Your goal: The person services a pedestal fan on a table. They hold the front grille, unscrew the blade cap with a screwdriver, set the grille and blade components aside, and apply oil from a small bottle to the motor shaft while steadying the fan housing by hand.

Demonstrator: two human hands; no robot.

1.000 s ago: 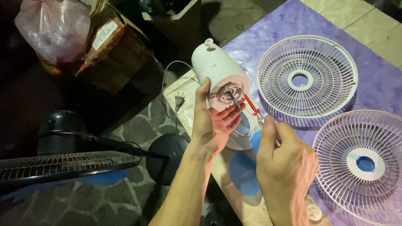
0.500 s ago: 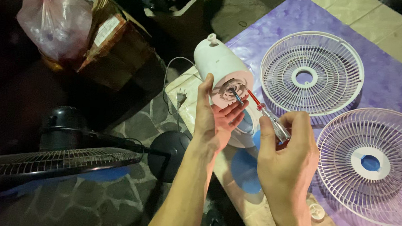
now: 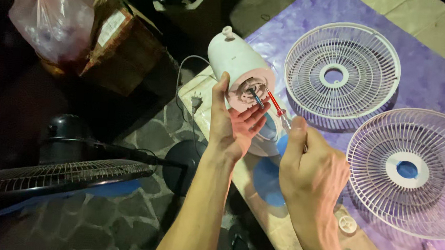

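My left hand (image 3: 231,123) grips the front of a white fan motor housing (image 3: 235,59), thumb along its left side and fingers under the pink face with its metal shaft (image 3: 255,97). My right hand (image 3: 311,168) holds a small can or tube with a thin red straw (image 3: 274,103). The straw's tip reaches the pink face just right of the shaft. A blue fan blade (image 3: 268,176) lies partly hidden beneath both hands.
Two white fan grilles (image 3: 342,70) (image 3: 410,171) lie on a purple table cover (image 3: 431,81). A small white cap (image 3: 347,225) sits near the table edge. A black standing fan (image 3: 60,171) is at lower left. A cardboard box (image 3: 121,47), a pink plastic bag (image 3: 51,19) and a power plug (image 3: 196,103) lie on the floor.
The red straw's tip has come closer to the pink face beside the shaft. Both hands keep their hold; the view shifted slightly.
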